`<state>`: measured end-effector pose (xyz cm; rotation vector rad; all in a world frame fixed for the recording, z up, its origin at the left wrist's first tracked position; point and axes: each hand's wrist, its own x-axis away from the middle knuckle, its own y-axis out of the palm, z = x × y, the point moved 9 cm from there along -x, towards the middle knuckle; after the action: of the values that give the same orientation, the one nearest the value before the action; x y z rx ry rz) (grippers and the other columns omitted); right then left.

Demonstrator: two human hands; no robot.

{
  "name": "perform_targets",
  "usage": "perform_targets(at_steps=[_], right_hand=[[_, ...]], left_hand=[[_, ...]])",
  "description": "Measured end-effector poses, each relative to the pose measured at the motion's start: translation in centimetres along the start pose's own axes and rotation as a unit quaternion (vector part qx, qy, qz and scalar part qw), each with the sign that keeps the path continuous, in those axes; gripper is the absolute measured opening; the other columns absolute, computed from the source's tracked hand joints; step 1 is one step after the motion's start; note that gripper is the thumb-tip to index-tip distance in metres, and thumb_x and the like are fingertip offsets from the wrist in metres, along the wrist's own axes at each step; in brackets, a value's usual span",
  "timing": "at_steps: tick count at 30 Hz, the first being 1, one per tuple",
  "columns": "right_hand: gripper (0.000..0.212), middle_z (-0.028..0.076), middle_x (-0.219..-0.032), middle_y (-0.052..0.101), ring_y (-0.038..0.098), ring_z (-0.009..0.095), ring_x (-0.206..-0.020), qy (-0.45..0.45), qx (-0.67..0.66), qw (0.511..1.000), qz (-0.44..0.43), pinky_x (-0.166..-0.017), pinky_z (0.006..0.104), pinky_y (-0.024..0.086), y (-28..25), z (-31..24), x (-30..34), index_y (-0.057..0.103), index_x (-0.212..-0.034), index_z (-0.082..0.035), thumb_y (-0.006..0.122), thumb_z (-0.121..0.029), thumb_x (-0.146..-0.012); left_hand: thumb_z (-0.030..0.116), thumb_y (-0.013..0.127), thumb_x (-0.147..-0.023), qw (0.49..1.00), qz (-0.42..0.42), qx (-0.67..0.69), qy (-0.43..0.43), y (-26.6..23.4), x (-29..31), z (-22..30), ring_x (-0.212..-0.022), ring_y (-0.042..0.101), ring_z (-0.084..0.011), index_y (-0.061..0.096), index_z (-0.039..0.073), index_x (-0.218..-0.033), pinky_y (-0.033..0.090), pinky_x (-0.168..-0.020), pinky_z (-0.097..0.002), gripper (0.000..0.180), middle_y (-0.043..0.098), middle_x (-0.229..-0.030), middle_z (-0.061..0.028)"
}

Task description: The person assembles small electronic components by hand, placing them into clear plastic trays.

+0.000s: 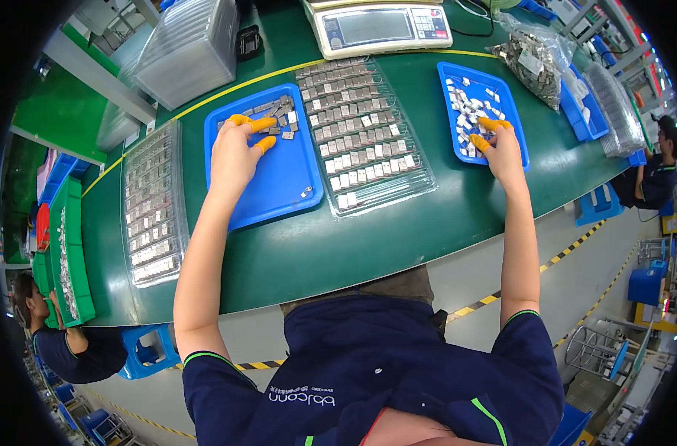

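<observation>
My left hand (233,162), with yellow finger cots on several fingertips, is over a blue tray (271,195). Its thumb and fingers are apart, beside a cluster of small grey metal parts (283,111) at the tray's far end. Over a smaller blue tray (520,149) on the right is my right hand (506,154), also in yellow finger cots, thumb and forefinger spread among loose white parts (468,111). Between the trays lies a clear plastic blister tray (387,195) with rows of small grey and white parts. I see nothing held in either hand.
A weighing scale (376,30) stands at the back, near stacked clear trays (190,56). Another filled blister tray (153,208) lies left. A bag of parts (532,67) and a blue bin (587,111) are right. A green bin (75,253) and co-workers flank the table.
</observation>
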<state>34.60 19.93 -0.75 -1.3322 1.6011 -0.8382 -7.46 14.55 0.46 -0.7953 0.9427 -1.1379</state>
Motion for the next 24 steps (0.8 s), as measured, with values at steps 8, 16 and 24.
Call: perform_targets(at_steps=[8, 16, 24], right_hand=[[0.018, 0.016, -0.086, 0.063, 0.063, 0.027, -0.071, -0.04, -0.058, 0.996, 0.057, -0.065, 0.0343, 0.049, -0.4, 0.4, -1.2, 0.068, -0.09, -0.004, 0.068, -0.008, -0.072], [0.024, 0.017, -0.089, 0.063, 0.057, 0.029, -0.086, -0.063, 0.004, 0.996, 0.055, -0.078, 0.0363, 0.045, -1.2, -0.7, -1.0, 0.069, -0.096, -0.008, 0.068, -0.013, -0.072], [0.017, 0.014, -0.085, 0.065, 0.057, 0.029, -0.087, -0.086, 0.007, 0.995, 0.05, -0.077, 0.0361, 0.045, -1.3, -2.0, -1.6, 0.071, -0.082, -0.007, 0.072, -0.015, -0.067]], left_hand=[[0.012, 0.071, -0.069, 0.994, 0.054, 0.022, 0.092, -0.1, 0.2, 1.2, -0.091, 0.057, -0.0292, 0.068, 0.004, -0.091, 0.045, -0.081, -0.0342, 0.023, 0.059, -0.096, -0.0133], [0.01, 0.07, -0.071, 0.997, 0.019, 0.052, 0.054, 0.3, 0.3, 0.9, -0.075, 0.06, -0.0241, 0.065, 0.0, -0.085, 0.048, -0.071, -0.033, 0.018, 0.062, -0.085, -0.0129], [0.007, 0.072, -0.071, 0.985, 0.013, 0.163, -0.047, -0.4, 1.4, -0.4, -0.075, 0.064, -0.0196, 0.064, -0.002, -0.088, 0.05, -0.069, -0.0283, 0.021, 0.065, -0.085, -0.0121]])
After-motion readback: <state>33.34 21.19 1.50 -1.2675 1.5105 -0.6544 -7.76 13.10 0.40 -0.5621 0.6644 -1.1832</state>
